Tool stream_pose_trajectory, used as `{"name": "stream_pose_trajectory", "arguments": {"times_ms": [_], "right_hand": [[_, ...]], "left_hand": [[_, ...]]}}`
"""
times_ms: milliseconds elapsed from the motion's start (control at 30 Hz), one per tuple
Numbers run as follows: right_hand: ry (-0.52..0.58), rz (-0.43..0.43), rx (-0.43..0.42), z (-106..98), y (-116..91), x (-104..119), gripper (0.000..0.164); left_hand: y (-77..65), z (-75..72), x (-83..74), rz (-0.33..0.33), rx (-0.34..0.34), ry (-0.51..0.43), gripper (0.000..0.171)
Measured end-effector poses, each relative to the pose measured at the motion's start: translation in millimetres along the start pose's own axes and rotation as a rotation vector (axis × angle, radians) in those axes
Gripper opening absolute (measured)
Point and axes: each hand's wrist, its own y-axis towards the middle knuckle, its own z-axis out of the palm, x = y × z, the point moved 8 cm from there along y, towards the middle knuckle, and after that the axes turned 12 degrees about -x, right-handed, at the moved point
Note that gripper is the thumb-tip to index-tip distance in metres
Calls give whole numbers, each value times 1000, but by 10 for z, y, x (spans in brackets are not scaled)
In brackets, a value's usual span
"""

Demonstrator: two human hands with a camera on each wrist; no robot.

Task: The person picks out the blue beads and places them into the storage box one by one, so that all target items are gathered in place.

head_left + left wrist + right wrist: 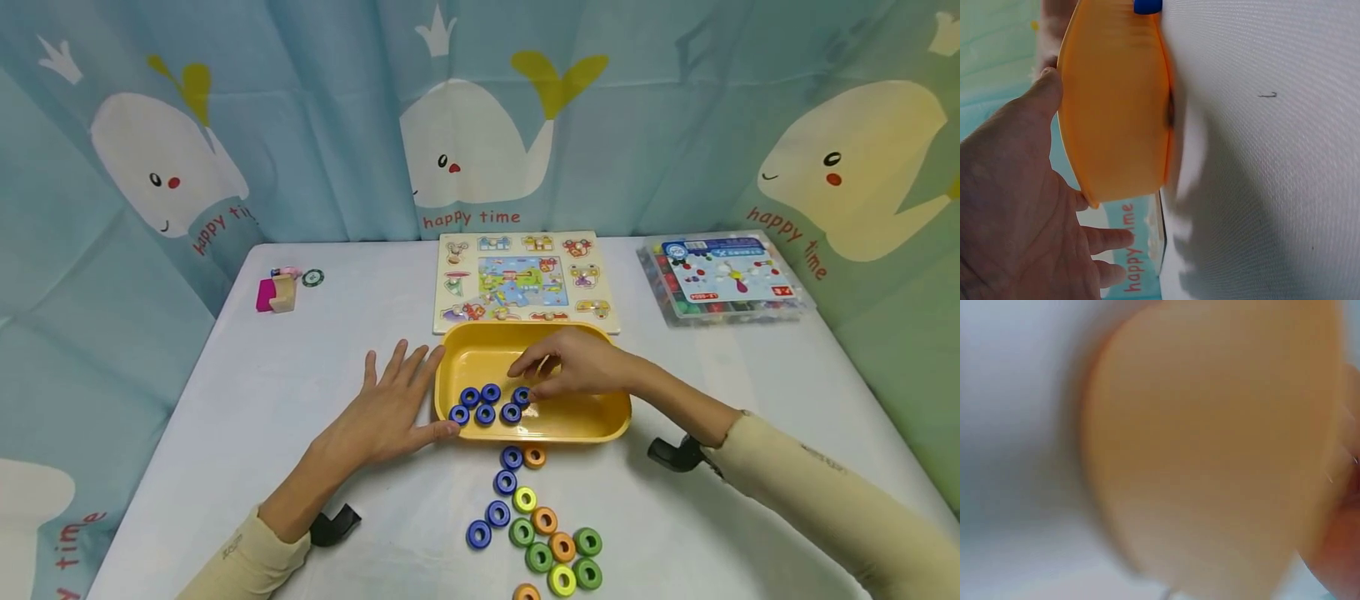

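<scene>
One curtain (337,125) reads "happy time" (471,218); left hand (392,412) spread, right hand (576,362) loose-fingered over tray (570,419).

Right hand (579,363) reaches into a yellow tray (577,421) holding six blue rings (485,421)

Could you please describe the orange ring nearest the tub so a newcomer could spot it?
On the white table, find the yellow tub. Just outside its near side, look right of a blue ring for the orange ring; its colour sets it apart from that neighbour and the yellow ring nearby.

Smooth plastic tub (581,423), glossy rings (479,546)
</scene>
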Motion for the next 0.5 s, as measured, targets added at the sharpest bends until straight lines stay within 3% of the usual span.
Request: {"name": "stream_pose_trajectory", "arguments": {"times_ms": [133,233,333,500], "right_hand": [[-1,-64,-104,-53,-159,419,28],[57,-97,-129,78,-317,670,28],[128,-95,-111,305,-467,791,31],[166,-62,-76,694,-628,811,36]], "left_hand": [[-3,5,5,-1,4,11,101],[-3,6,9,-9,3,17,101],[-1,14,8,-14,5,15,102],[7,22,9,-21,8,10,102]]}}
